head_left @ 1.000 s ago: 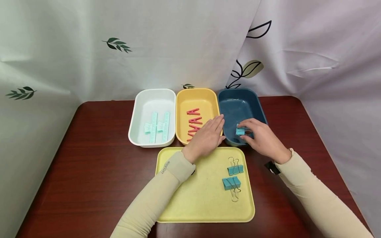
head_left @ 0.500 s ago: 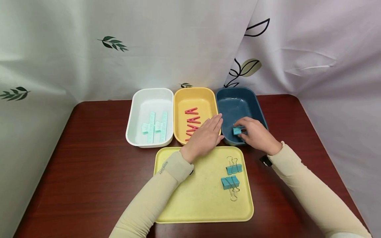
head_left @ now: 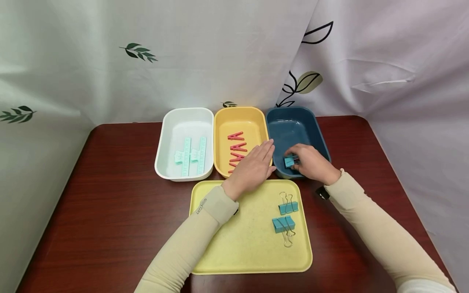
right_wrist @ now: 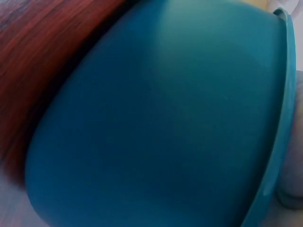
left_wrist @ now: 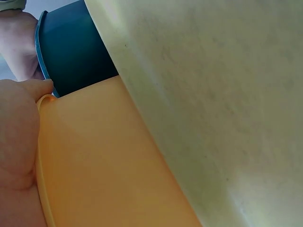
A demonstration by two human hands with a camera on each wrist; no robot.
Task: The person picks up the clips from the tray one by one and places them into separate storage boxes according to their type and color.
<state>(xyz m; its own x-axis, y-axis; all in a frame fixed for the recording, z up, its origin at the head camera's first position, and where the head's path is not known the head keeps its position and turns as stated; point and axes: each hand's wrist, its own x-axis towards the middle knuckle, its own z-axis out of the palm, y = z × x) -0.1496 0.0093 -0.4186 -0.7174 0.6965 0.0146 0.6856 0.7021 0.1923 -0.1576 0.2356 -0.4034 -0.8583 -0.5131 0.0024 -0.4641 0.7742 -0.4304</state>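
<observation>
In the head view my right hand [head_left: 311,162] reaches into the front of the dark blue bin [head_left: 293,129]. Thumb and fingers pinch a teal binder clip [head_left: 289,162] low in it; part of the clip is behind the fingers. My left hand [head_left: 250,169] lies flat, fingers straight, across the front right of the yellow bin [head_left: 242,116], fingertips at the rim shared with the blue bin. It covers part of the red clothespins [head_left: 238,147] inside. Two more teal binder clips, one upper [head_left: 288,208] and one lower [head_left: 283,224], lie on the yellow tray [head_left: 242,248].
At the left of the row stands a white bin [head_left: 183,116] holding two mint ruler-shaped clips [head_left: 187,156]. All three bins stand side by side behind the tray on a dark red wooden table [head_left: 110,203]. A white patterned curtain [head_left: 201,53] hangs behind.
My right hand has shifted left and slightly lower within the blue bin, carrying the binder clip toward its left side. The left hand stays in place; the head view has moved slightly.
</observation>
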